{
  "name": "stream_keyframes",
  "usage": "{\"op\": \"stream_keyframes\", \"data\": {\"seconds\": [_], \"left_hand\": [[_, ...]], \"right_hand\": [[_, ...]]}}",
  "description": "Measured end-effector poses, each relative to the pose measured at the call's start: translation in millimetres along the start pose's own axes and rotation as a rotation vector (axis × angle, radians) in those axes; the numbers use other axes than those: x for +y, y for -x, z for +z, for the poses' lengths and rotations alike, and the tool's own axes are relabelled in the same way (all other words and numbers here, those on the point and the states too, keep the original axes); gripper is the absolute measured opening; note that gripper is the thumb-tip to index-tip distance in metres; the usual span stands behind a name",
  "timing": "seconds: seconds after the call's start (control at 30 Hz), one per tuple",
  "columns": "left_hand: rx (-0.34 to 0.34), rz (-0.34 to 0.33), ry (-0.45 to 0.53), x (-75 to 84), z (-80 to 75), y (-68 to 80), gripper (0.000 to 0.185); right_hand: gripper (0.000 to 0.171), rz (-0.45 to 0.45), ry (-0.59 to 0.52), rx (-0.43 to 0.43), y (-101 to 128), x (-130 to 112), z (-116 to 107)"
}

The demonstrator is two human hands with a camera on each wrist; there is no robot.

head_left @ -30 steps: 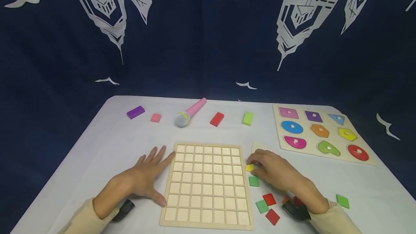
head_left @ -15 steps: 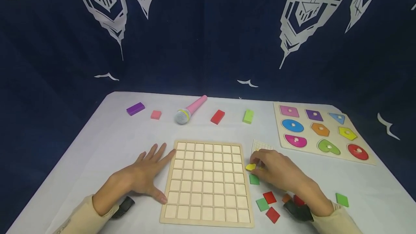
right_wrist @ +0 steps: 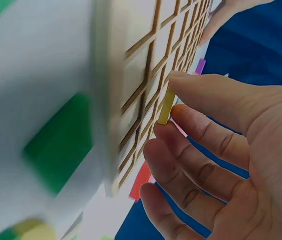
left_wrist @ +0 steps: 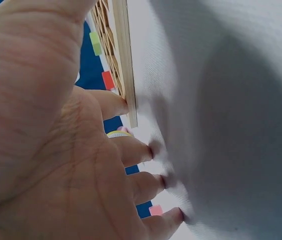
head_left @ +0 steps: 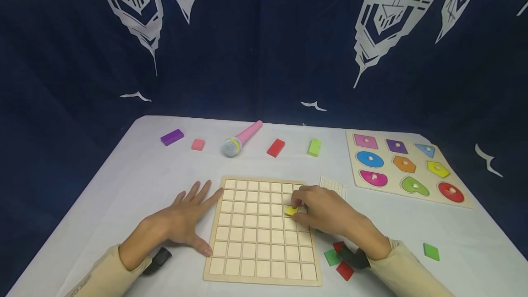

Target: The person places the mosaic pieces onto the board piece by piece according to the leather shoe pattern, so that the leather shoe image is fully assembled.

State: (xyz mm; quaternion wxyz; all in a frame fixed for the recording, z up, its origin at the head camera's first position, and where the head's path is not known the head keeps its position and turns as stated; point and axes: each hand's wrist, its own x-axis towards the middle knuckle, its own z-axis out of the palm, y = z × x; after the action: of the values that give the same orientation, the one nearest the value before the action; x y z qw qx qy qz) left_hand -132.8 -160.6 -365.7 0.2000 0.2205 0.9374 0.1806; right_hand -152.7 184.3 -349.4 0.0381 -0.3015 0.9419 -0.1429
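**A:** Head view first: the right hand point(head_left: 326, 212) has a small flat yellow square tile point(head_left: 291, 211) pinched between thumb and fingertips, just over the right side of the pale wooden grid board with square cells point(head_left: 247, 260), around the middle of the frame. The left hand point(head_left: 181, 223) lies flat, fingers spread and straight, against the board's left edge on the white table point(head_left: 123, 182).

**B:** So that's the placing step? Tile lifted, not seated?

**A:** That's my read. It looks tilted over a cell in the right columns, not lying flush. Loose green and red square tiles point(head_left: 332, 257) sit lower right of the board, and one more green tile point(head_left: 431, 251) lies well apart, further right.

**B:** Left wrist view?

**A:** Mostly palm. The fingertips point(left_wrist: 150, 150) press on the table, and the index touches the board's edge point(left_wrist: 126, 75). Nothing held, so that hand is just bracing.

**B:** Right wrist?

**A:** Best one. The yellow tile point(right_wrist: 165, 106) is on edge between thumb and fingertips point(right_wrist: 180, 116), its lower end touching or nearly touching the grid point(right_wrist: 141, 60); can't tell which cell exactly. A blurry green tile point(right_wrist: 61, 142) sits beside the board.

**B:** Next move?

**A:** I'd say level the tile, square its corners to the cell's ribs, lower it in, then let go, with the left hand bracing the board.
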Motion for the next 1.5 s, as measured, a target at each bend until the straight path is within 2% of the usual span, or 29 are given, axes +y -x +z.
{"op": "stream_keyframes", "data": {"seconds": [0.37, 0.57, 0.97, 1.27, 1.5], "left_hand": [[-0.009, -0.008, -0.009, 0.2, 0.5, -2.1, 0.136], [-0.012, -0.011, -0.016, 0.3, 1.2, -2.2, 0.137], [0.002, -0.006, -0.027, 0.0, 0.3, -0.5, 0.137], [-0.01, -0.017, -0.046, -1.5, 1.3, -1.4, 0.137], [-0.013, -0.013, -0.05, -2.6, 1.2, -1.7, 0.137]], "right_hand": [[0.012, -0.133, -0.015, -0.029, -28, -23, 9], [0.011, -0.174, -0.005, -0.06, -39, -35, 14], [0.011, -0.219, 0.02, -0.122, -58, -62, 18], [0.013, -0.259, 0.038, -0.149, -65, -73, 26], [0.012, -0.251, 0.031, -0.151, -71, -77, 30]]}}
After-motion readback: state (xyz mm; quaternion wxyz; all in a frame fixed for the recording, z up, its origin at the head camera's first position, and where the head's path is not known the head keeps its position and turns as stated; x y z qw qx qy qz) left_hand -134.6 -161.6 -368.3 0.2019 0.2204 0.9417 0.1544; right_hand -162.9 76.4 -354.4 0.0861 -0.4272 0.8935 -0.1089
